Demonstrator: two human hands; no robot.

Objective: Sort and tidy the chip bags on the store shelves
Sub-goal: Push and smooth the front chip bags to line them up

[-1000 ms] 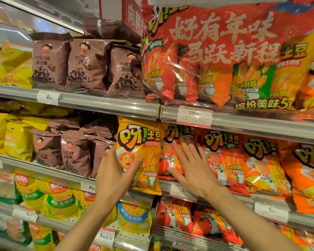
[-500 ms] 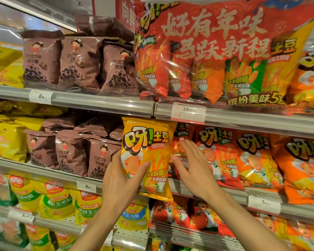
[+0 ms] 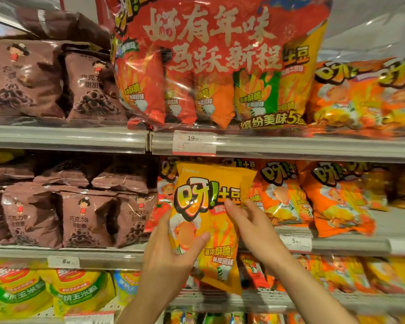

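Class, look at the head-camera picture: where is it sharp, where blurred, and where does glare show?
Head view: the yellow chip bag is fairly sharp; the orange bags at right smear with blur; glare streaks the big red multipack; shelf edges bow from the wide lens.

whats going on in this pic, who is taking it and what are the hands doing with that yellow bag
There is no machine here. A person wears a wide-angle camera on the head, so you look forward and down at their own two hands, in front of store shelves.

The left hand grips a yellow chip bag from below, thumb across its front. The right hand lies on the bag's right side; whether its fingers curl round the edge is hard to tell.

Behind it, on the middle shelf, stand orange chip bags; brown bags stand to the left. Above sits a big red multipack with a price tag under it.
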